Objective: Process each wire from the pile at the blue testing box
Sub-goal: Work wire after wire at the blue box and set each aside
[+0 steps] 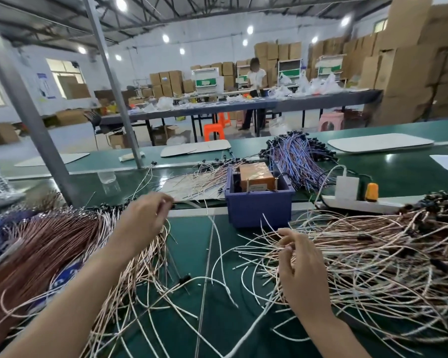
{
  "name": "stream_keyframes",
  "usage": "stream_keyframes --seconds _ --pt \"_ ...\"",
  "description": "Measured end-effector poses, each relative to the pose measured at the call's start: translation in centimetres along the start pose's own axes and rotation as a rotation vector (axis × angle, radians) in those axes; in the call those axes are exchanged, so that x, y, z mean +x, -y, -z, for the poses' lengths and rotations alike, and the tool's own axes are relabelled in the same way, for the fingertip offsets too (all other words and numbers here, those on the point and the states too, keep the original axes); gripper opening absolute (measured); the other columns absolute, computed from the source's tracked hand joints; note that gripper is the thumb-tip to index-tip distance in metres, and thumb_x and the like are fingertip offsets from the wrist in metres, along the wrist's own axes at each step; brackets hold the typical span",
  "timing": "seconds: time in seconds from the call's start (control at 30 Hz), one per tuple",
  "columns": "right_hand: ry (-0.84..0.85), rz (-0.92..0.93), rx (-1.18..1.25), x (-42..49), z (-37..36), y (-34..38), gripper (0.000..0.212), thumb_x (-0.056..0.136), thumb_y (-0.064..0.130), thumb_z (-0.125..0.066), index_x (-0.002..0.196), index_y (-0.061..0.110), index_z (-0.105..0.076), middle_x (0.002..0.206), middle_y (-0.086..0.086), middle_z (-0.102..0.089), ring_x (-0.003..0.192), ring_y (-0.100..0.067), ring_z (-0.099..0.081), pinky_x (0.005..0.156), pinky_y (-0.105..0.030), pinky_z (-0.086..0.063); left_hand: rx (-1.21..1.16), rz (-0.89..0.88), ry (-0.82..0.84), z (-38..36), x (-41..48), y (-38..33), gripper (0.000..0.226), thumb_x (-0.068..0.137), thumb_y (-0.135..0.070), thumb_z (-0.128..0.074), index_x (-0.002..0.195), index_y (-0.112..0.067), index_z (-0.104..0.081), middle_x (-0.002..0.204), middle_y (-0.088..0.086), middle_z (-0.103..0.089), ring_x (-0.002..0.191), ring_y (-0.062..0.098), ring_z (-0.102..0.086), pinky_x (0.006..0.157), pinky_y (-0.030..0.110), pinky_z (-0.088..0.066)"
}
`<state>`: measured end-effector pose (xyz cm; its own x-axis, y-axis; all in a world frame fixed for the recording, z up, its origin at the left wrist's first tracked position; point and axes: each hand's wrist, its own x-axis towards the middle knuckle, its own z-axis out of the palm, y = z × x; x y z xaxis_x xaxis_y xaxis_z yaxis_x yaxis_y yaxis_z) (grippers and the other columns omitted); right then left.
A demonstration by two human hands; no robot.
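The blue testing box stands mid-table with an orange unit inside it. A loose pile of white and pink wires spreads to its right. A bundled heap of copper-pink wires lies on the left. My left hand hovers over the left heap's far end, fingers curled and pinching a thin wire at its black tip. My right hand sits at the left edge of the right pile, its fingers curled among the wire ends and pinching some of them.
A white power strip with an orange switch and a white adapter lies right of the box. Blue-purple wires are heaped behind it. A slanting metal post rises at left. A person works at a far table.
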<state>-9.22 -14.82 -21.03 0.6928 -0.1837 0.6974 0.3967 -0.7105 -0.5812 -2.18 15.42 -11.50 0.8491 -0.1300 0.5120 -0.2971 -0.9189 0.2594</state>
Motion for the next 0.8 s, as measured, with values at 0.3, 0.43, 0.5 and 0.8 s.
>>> stream_keyframes --seconds 0.3,0.43,0.5,0.8 --pt "0.517 -0.586 0.892 6.0 0.9 5.7 0.030 0.103 0.045 -0.047 0.117 0.028 -0.068 0.106 0.006 -0.077 0.096 -0.013 -0.073 0.085 -0.030 -0.052 -0.806 0.158 -0.279 2.6 -0.5 -11.6 0.006 0.104 -0.025 -0.051 0.102 -0.023 -0.056 0.076 0.002 -0.068 0.053 0.010 -0.063 0.048 0.019 -0.049" --pt "0.567 -0.945 1.323 8.9 1.1 7.0 0.061 0.103 0.058 -0.033 0.126 0.008 -0.060 0.113 -0.011 -0.076 0.095 -0.020 -0.075 0.082 -0.037 -0.056 -0.877 0.077 -0.052 -2.6 -4.8 -15.1 0.018 0.103 -0.018 -0.054 0.100 -0.036 -0.056 0.081 -0.002 -0.072 0.055 0.014 -0.065 0.050 0.026 -0.053" --pt "0.442 -1.039 1.481 9.5 1.9 6.3 0.057 0.105 0.049 -0.039 0.129 0.002 -0.060 0.107 -0.016 -0.076 0.086 -0.024 -0.076 0.075 -0.038 -0.062 -0.842 0.052 0.024 -4.3 -6.6 -15.8 0.023 0.103 -0.020 -0.053 0.097 -0.042 -0.054 0.081 -0.003 -0.072 0.054 0.017 -0.064 0.051 0.039 -0.056" --pt "0.223 -1.208 1.676 9.2 4.1 5.0 0.032 0.107 0.015 -0.044 0.121 -0.008 -0.063 0.058 -0.003 -0.058 0.046 -0.012 -0.059 0.052 -0.028 -0.059 -0.933 0.149 -0.177 -2.0 -8.9 -15.9 0.011 0.098 -0.036 -0.050 0.088 -0.041 -0.056 0.053 -0.005 -0.050 0.043 0.005 -0.035 0.040 0.016 -0.026"
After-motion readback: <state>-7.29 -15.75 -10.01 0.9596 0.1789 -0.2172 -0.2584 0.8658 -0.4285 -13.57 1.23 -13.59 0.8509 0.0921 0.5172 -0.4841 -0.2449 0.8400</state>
